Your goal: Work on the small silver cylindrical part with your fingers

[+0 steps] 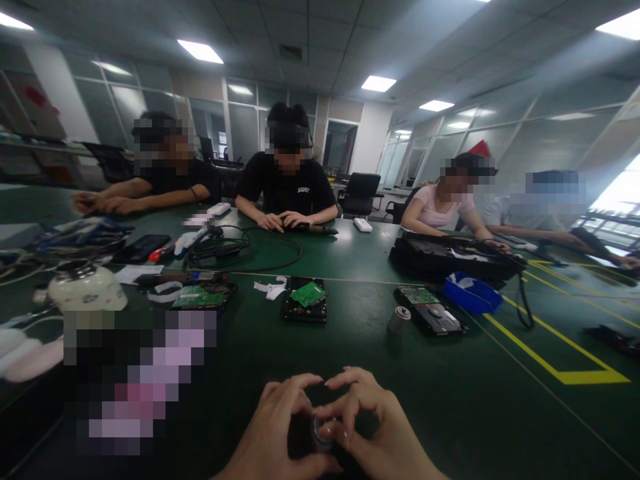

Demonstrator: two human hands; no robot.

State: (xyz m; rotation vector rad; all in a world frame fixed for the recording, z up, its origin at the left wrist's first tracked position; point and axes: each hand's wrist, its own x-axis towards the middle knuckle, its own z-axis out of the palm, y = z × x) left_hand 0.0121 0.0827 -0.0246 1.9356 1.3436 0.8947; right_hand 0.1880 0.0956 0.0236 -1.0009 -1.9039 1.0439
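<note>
My left hand [273,427] and my right hand [370,420] meet at the bottom middle, low over the green table [450,413]. Both have their fingers curled inward, fingertips almost touching. Between them sits a small round shiny part [320,430], pinched by my right fingers and thumb, with my left fingers wrapped beside it. What lies under the hands is dark and mostly hidden.
Opened hard drives with green circuit boards [306,300] [430,310] [203,297] lie ahead, with a small metal cylinder [399,319], a blue tray [473,293], black cables [225,247] and a white bowl [86,287]. Several people sit across the table. Yellow tape lines [550,360] mark the right.
</note>
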